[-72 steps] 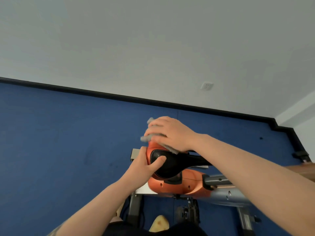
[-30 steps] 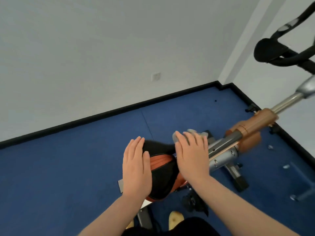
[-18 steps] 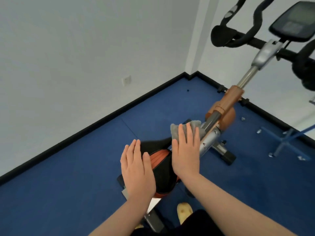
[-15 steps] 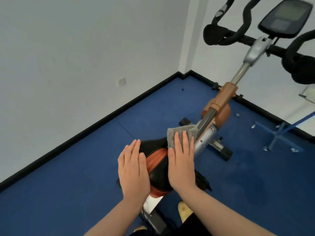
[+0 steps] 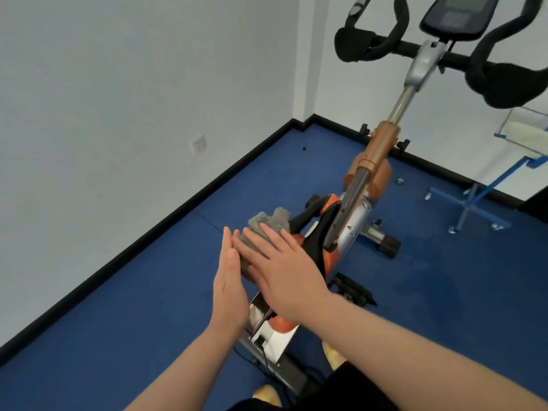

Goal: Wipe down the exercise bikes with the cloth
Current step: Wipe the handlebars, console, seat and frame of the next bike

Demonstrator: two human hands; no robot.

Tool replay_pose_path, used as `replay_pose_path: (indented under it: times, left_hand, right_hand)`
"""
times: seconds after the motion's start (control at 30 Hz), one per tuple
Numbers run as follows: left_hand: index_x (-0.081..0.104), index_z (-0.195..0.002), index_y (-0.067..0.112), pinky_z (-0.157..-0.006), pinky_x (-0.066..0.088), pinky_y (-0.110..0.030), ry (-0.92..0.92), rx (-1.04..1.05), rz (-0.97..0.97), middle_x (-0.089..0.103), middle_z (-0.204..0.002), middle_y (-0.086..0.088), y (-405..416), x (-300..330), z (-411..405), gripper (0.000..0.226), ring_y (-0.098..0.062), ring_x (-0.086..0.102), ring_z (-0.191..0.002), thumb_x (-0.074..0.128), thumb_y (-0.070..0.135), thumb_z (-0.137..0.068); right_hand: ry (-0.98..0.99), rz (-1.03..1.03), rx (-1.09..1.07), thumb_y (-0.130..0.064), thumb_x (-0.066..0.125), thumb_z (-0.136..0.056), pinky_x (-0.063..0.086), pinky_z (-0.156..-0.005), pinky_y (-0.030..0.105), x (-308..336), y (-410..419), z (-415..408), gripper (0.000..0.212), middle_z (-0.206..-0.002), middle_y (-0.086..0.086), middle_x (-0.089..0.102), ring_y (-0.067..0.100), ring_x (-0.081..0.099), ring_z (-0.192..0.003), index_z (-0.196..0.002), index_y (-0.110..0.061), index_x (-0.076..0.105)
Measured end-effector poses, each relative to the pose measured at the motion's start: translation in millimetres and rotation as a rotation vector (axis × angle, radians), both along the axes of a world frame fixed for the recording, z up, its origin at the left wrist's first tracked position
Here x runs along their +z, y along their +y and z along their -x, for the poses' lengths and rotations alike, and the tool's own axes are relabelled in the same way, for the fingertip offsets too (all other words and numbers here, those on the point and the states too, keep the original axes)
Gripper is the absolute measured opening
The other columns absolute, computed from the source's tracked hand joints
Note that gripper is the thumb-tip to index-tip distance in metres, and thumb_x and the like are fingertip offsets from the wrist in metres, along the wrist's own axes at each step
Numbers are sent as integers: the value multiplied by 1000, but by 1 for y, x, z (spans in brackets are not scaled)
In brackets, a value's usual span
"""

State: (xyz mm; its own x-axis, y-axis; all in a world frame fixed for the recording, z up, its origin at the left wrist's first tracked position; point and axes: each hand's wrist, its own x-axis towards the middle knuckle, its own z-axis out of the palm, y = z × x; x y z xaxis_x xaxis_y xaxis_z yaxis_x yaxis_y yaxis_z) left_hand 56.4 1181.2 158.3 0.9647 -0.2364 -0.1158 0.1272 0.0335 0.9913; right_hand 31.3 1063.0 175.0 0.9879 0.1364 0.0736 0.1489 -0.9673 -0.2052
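Fingers (image 5: 267,241) of the right hand (image 5: 284,274) lie straight and a little spread, pressing flat on the grey cloth (image 5: 268,225), which bunches up past the fingertips. Beside it the left hand (image 5: 229,280) stands on edge, its fingers straight and held together, touching the near side of the cloth; neither hand curls round anything. Both bare forearms reach in from the bottom of the view. Under the hands the seat is hidden, so whether the cloth lies on it cannot be told; the cloth sits at the near end of the exercise bike (image 5: 353,215), above its orange body.

Below the hands, a white panel and the rear foot of the bike rest on the blue floor (image 5: 118,315), with a yellow shoe (image 5: 267,394) near the bottom edge. A black pedal (image 5: 353,290) shows just right of the right wrist. Farther on, a silver frame tube rises to an orange-brown collar and a thin metal post. At the top are the black handlebars (image 5: 364,48) and a dark console (image 5: 456,13). Behind the bike, white walls meet in a corner with a black skirting board, and a wall socket (image 5: 198,143) sits on the left wall. To the far right a blue metal stand (image 5: 474,203) rests on the floor.
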Motion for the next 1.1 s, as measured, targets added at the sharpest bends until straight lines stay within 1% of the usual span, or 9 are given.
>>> replay_pose_path:
  times: [0.1,0.23,0.43,0.5,0.67,0.8,0.87,1.0,1.1]
  left_hand:
    - [25,-153,25,-111,25,-8,-34,-14,-102,28,-157,15,-3,1,0,65,13,26,-138,28,50,-93]
    - [28,-152,24,-122,12,-25,-211,-80,-422,22,-160,12,-9,0,5,62,3,14,-146,18,47,-96]
    - [19,-150,34,-121,6,-21,-217,-129,-425,12,-160,19,-7,-2,5,55,10,5,-145,17,47,-97]
    - [19,-148,36,-120,6,-19,-191,-122,-365,12,-160,20,-6,-3,4,51,13,5,-144,18,46,-98]
    - [19,-154,24,-120,10,-18,-152,-94,-275,13,-161,17,-7,-7,3,59,14,10,-143,21,48,-101]
    - [20,-154,23,-114,20,-11,-51,-37,-202,21,-160,13,-9,-3,-1,64,14,21,-139,24,48,-95]
    - [18,-155,23,-120,14,-22,-80,-52,-329,19,-161,10,-8,-3,-2,59,4,17,-144,19,45,-100]
    - [14,-156,22,-110,9,-10,-124,-129,-508,19,-161,7,-1,-3,-6,50,-3,17,-145,17,31,-107]
    - [14,-156,25,-111,10,-13,-96,-133,-455,18,-161,10,-1,1,-4,58,3,16,-143,17,46,-102]
  right_hand:
    - [35,66,-17,-34,22,-101,15,-115,42,-4,-32,-38,48,-153,-3,36,19,23,-145,-148,-28,34]
    - [117,100,-272,-33,20,-104,4,-118,42,-12,-88,-60,46,-157,-1,26,20,10,-148,-147,-26,36]
    - [-18,-248,-464,-45,-5,-98,0,-122,41,-21,-44,16,60,-162,-7,-2,12,-15,-148,-153,-30,14]
    - [-22,-257,-424,-49,-14,-96,1,-122,42,-18,-18,44,65,-162,-9,-3,12,-15,-148,-152,-33,13]
    - [-92,-88,-150,-37,26,-101,15,-120,44,-9,2,37,50,-159,-6,25,18,12,-149,-150,-29,33]
    - [21,-2,60,-37,28,-102,7,-118,41,-8,-38,-27,48,-160,-9,20,14,8,-149,-150,-36,26]
    - [106,35,-96,-37,23,-105,3,-118,43,-8,-71,-52,46,-161,-8,17,13,4,-149,-151,-35,26]
    - [48,-117,-347,-42,11,-103,-4,-121,40,-19,-93,-28,53,-163,-5,3,15,-11,-149,-154,-30,18]
    - [-2,-261,-474,-49,-5,-95,1,-122,41,-30,-52,19,62,-161,-7,-12,11,-24,-145,-154,-30,2]
